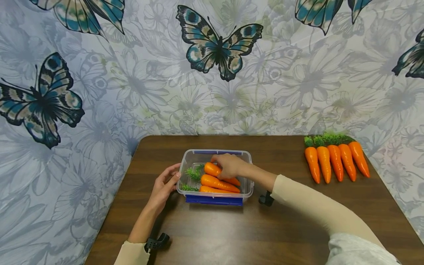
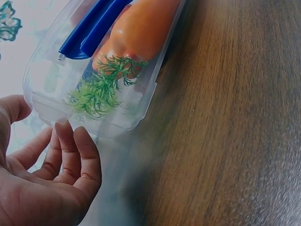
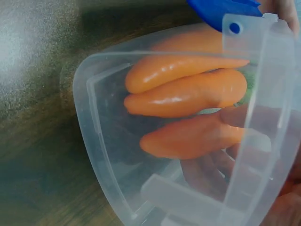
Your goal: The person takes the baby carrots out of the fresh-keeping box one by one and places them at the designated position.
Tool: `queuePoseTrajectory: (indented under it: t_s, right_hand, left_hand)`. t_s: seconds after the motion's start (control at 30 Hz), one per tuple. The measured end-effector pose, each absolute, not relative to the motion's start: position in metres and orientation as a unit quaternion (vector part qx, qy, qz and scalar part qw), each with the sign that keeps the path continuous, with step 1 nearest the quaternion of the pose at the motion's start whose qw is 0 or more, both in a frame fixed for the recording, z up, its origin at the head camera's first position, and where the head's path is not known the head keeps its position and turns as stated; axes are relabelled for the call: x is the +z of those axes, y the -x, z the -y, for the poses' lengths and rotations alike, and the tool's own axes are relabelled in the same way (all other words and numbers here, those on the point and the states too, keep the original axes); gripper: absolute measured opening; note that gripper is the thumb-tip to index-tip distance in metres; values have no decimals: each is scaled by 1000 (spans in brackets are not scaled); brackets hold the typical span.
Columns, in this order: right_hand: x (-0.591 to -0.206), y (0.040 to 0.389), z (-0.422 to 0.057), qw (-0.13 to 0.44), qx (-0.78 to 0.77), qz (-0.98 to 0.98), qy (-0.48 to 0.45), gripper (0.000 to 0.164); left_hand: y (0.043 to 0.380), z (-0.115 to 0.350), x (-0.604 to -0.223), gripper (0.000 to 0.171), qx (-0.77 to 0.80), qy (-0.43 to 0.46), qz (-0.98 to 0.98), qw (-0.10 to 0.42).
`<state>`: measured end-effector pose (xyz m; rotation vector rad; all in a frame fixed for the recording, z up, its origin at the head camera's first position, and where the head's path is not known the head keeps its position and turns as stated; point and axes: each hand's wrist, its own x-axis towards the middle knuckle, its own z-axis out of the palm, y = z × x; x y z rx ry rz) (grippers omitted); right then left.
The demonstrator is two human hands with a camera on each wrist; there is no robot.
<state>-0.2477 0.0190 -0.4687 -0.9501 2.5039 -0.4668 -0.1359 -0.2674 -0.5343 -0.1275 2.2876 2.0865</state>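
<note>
Butterflies in teal and black mark the floral backdrop from far left onward. The left hand, its fingers loosely bent and apart, touches the left end of a clear plastic container with a blue near clip, standing on the wooden table. Inside lie a near carrot, a middle carrot and a far carrot, tips right; the right hand grips the last between thumb and fingers. At far right, five more carrots lie side by side, leafy tops far, tips near.
</note>
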Motion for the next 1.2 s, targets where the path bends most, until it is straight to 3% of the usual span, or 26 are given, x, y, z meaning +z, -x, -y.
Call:
queuePoseTrajectory:
  t_s: [0.57,1.2]
  right_hand:
    - [-455,238,-32,185,-249,-898,311,69]
    - [-442,231,-59,185,-368,-865,287,64]
  left_hand:
    - [137,267,-533,47,672,38,-740,23]
    - [138,266,-533,47,668,46,-742,22]
